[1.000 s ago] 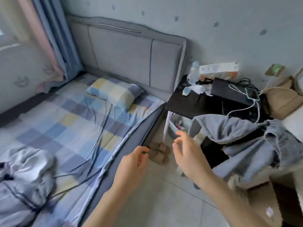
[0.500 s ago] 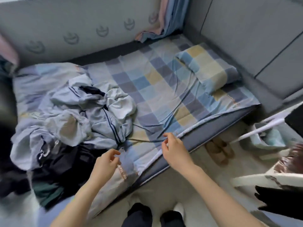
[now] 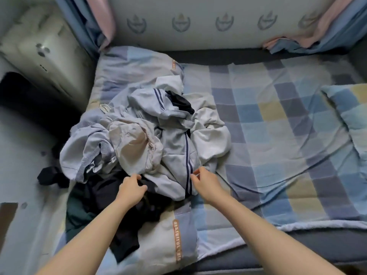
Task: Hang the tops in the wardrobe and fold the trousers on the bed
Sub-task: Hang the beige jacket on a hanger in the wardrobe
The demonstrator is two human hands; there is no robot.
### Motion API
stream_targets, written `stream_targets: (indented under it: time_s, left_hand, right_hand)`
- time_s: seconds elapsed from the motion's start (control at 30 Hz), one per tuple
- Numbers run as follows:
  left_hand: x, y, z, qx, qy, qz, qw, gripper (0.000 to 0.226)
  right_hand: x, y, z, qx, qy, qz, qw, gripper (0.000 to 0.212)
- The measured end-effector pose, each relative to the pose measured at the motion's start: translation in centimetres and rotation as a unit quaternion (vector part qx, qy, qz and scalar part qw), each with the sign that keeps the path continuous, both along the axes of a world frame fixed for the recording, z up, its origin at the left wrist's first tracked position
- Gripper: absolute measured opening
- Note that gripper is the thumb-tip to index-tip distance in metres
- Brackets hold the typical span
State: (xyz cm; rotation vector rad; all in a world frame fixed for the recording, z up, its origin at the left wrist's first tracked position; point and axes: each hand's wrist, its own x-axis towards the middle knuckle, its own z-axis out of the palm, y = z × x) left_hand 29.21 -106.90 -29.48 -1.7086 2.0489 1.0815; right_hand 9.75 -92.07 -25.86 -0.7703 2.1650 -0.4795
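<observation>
A heap of crumpled clothes (image 3: 151,132) lies on the left half of the bed (image 3: 278,135). On top are pale grey garments, one with dark blue stripes (image 3: 187,155), and a beige piece (image 3: 131,143). Dark clothes (image 3: 119,197) spill toward the near edge. My left hand (image 3: 132,188) rests at the near rim of the heap, fingers curled over dark and pale cloth. My right hand (image 3: 205,182) pinches the hem of the striped grey garment. No wardrobe is in view.
A checked sheet covers the bed, with a matching pillow (image 3: 349,108) at the right edge. A folded quilt (image 3: 174,235) lies under the heap. Curtains (image 3: 95,22) hang at the back left, beside a white unit (image 3: 39,50).
My view swung from the bedside table to the bed and then onto the clothes heap. Both hands moved forward from the mattress edge to the near rim of the heap.
</observation>
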Motion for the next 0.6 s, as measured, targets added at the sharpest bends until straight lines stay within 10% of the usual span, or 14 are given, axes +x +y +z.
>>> stream_targets:
  time_s: [0.33, 0.6]
  left_hand:
    - [-1.7, -9.5, -10.7, -0.029, 0.18, 0.391, 0.902, 0.097]
    - [-2.0, -4.5, -7.1, 0.067, 0.458, 0.328, 0.824, 0.04]
  right_hand:
    - [1.4, -14.6, -13.5, -0.017, -0.084, 0.054, 0.995, 0.038]
    - [2.3, -19.5, -15.8, -0.055, -0.233, -0.159, 0.958, 0.079]
